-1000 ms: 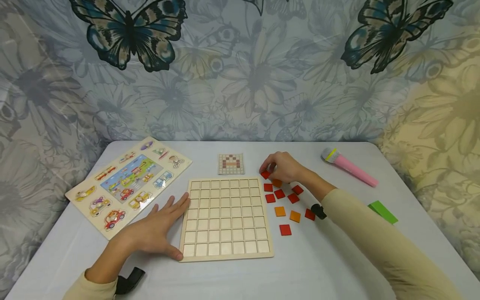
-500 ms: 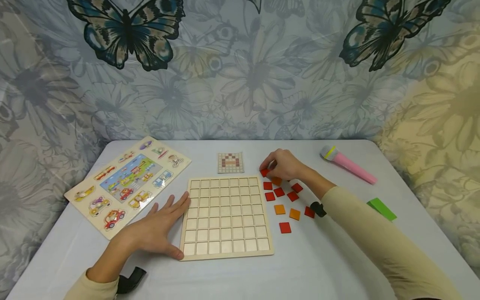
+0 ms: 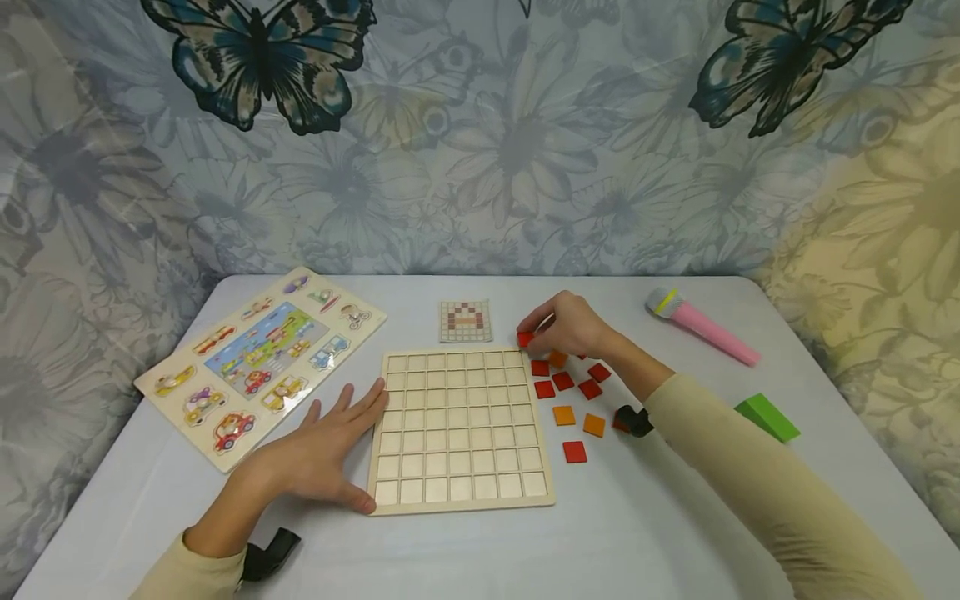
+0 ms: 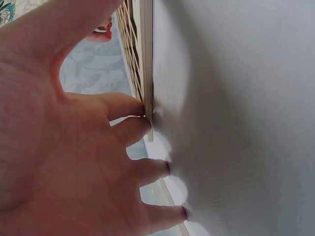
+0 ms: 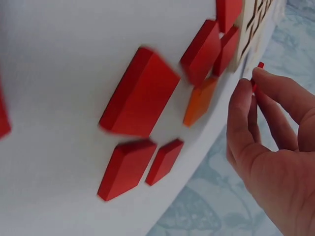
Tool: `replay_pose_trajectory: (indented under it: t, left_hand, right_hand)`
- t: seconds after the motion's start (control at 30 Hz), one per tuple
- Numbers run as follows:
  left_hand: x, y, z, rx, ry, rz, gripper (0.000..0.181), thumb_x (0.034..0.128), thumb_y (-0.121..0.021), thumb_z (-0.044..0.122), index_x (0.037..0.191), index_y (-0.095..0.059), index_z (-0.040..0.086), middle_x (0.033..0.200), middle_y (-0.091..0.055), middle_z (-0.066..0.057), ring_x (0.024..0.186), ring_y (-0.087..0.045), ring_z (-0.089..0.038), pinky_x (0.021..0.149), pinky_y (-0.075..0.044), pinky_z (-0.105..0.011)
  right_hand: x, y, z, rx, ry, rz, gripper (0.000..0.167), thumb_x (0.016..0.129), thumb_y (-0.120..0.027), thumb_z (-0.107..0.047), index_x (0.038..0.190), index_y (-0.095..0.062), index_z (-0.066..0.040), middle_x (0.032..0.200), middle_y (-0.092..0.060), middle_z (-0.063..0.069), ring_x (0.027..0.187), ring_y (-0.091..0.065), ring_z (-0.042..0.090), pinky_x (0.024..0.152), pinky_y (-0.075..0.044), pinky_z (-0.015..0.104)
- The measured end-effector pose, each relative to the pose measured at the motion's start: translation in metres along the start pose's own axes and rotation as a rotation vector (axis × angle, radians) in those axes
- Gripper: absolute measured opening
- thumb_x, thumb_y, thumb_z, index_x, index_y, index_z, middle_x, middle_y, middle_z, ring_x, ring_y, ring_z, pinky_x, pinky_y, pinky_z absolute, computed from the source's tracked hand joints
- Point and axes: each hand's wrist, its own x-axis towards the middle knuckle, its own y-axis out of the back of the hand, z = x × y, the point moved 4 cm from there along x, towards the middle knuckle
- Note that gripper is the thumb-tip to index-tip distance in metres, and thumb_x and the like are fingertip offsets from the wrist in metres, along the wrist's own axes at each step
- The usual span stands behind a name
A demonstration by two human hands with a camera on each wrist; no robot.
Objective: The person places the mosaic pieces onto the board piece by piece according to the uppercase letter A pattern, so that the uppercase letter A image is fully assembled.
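A square wooden grid board (image 3: 465,508) lies flat in mid-table, its cells bare. My left hand (image 3: 330,450) is spread along the board's left side, thumb at the near corner and fingertips at the edge. In the left wrist view those fingers (image 4: 157,167) are straight and reach the board's side and the tabletop. Near the board's far right corner, my right hand (image 3: 570,325) pinches a red tile (image 3: 524,339) between thumb and fingers. The right wrist view shows this tile (image 5: 260,65) edge-on, lifted. Several red tiles (image 3: 574,452) and a few orange tiles (image 3: 564,415) lie right of the board.
Behind the board lies a small pattern card (image 3: 465,322). A vehicle picture puzzle (image 3: 262,367) sits at the left. Toward the right are a pink toy microphone (image 3: 705,327) and a green block (image 3: 768,418). A patterned backdrop (image 3: 480,150) rises behind the table.
The right hand has lifted slightly and shifted a little with the red tile, uncovering more of the tiles below. The left hand keeps its place at the board; the view shifts slightly.
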Motion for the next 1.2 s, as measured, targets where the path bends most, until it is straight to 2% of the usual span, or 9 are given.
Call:
replay_pose_trajectory:
  t: [0.2, 0.57, 0.8, 0.97, 1.2]
  left_hand:
    - [0.001, 0.0, 0.002, -0.003, 0.002, -0.007, 0.141, 0.0628, -0.091, 0.065, 0.167, -0.016, 0.006, 0.177, -0.003, -0.011, 0.157, -0.001, -0.056, 0.112, -0.003, -0.086]
    - [0.001, 0.0, 0.001, -0.001, 0.012, -0.011, 0.141, 0.0634, -0.091, 0.064, 0.167, -0.015, 0.006, 0.177, -0.003, -0.011, 0.157, 0.0, -0.055, 0.112, -0.002, -0.085]
    - [0.002, 0.0, 0.001, -0.002, 0.016, -0.024, 0.14, 0.0643, -0.092, 0.062, 0.168, -0.014, 0.007, 0.177, -0.001, -0.009, 0.158, 0.001, -0.054, 0.113, -0.001, -0.084]
    - [0.003, 0.0, 0.001, 0.012, 0.02, -0.019, 0.141, 0.0632, -0.092, 0.063, 0.168, -0.015, 0.007, 0.177, -0.002, -0.009, 0.158, 0.0, -0.054, 0.113, -0.002, -0.085]
    - [0.002, 0.0, 0.002, 0.0, 0.025, -0.023, 0.141, 0.0631, -0.092, 0.062, 0.168, -0.015, 0.007, 0.177, -0.002, -0.01, 0.158, 0.001, -0.054, 0.113, -0.002, -0.085]
  right_hand:
    - [-0.001, -0.008, -0.012, 0.045, -0.02, -0.014, 0.026, 0.084, -0.085, -0.013, 0.11, -0.083, -0.015, 0.115, -0.077, 0.008, 0.095, -0.069, 0.023, 0.076, -0.058, 0.031]
    - [0.001, -0.023, -0.033, 0.097, 0.007, -0.024, 0.03, 0.08, -0.084, -0.005, 0.109, -0.082, -0.013, 0.111, -0.077, 0.009, 0.094, -0.072, 0.023, 0.075, -0.06, 0.033]
    - [0.005, -0.033, -0.042, 0.124, 0.001, -0.03, 0.024, 0.082, -0.085, -0.006, 0.105, -0.082, -0.013, 0.109, -0.075, 0.008, 0.098, -0.068, 0.025, 0.078, -0.058, 0.033]
    - [0.008, -0.042, -0.053, 0.153, 0.002, -0.057, 0.024, 0.08, -0.086, -0.004, 0.102, -0.083, -0.014, 0.108, -0.075, 0.006, 0.099, -0.066, 0.025, 0.078, -0.057, 0.036]
    - [0.014, -0.055, -0.063, 0.182, 0.011, -0.094, 0.022, 0.081, -0.084, -0.002, 0.101, -0.083, -0.011, 0.105, -0.075, 0.006, 0.096, -0.065, 0.024, 0.077, -0.056, 0.032]
